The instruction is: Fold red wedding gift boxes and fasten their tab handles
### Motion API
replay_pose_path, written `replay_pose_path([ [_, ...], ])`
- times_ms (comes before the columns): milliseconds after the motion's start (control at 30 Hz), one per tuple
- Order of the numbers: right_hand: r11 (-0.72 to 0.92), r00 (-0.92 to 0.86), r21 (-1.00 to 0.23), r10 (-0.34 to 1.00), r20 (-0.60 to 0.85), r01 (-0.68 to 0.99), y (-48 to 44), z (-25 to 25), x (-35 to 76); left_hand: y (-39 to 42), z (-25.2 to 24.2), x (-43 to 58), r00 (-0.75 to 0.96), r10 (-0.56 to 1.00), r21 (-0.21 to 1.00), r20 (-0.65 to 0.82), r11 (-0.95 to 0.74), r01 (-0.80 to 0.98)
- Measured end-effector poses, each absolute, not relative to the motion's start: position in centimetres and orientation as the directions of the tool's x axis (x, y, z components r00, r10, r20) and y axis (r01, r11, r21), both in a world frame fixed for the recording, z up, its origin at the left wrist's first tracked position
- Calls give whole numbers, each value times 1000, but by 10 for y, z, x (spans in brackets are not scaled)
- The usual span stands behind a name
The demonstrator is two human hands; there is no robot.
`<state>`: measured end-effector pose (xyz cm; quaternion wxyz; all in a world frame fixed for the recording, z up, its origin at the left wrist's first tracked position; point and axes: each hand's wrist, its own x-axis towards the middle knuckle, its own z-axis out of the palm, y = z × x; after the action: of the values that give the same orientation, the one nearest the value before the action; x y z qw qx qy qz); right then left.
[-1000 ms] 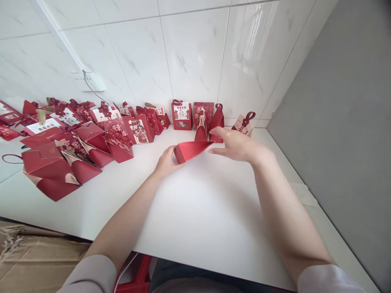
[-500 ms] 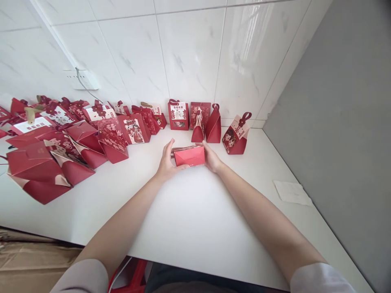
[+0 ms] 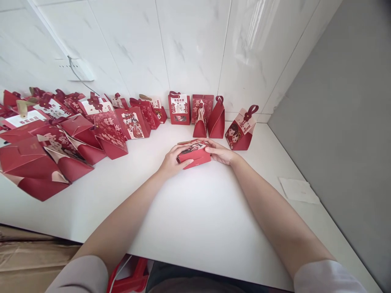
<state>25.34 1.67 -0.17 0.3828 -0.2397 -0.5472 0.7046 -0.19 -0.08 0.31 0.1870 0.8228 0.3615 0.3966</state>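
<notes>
A small red paper gift box point(image 3: 194, 154) rests on the white table point(image 3: 195, 211), slightly tilted, with a printed picture on its upper face. My left hand point(image 3: 171, 159) grips its left end with fingers curled round it. My right hand point(image 3: 220, 151) holds its right end, fingers laid over the top edge. Both hands sit near the middle of the table, just in front of the row of finished boxes.
Many red gift boxes and bags point(image 3: 76, 122) line the back and left of the table along the tiled wall. A box with a ribbon loop point(image 3: 241, 130) stands at the right. A white paper slip point(image 3: 297, 190) lies near the grey wall. Cardboard point(image 3: 27, 260) lies below the table's left edge.
The flat red sheet held up a second ago has become a closed box set down on the table. Both hands have come together on its two ends.
</notes>
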Motion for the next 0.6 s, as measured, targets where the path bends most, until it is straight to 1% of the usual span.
replay_pose_path([
  [133,-101,-572,-955,816,81,-279,17,-2,252,-1,4,-2,445,734,609,513,-676,414],
  [300,-98,-609,-960,788,86,-263,14,0,255,-1,5,-3,469,721,598,510,-689,409],
  [433,-106,-594,-959,801,74,-263,12,3,255,-1,3,-3,468,723,622,508,-684,381],
  [600,-110,-590,-957,804,72,-267,10,5,255,1,0,-2,509,688,587,517,-718,373],
])
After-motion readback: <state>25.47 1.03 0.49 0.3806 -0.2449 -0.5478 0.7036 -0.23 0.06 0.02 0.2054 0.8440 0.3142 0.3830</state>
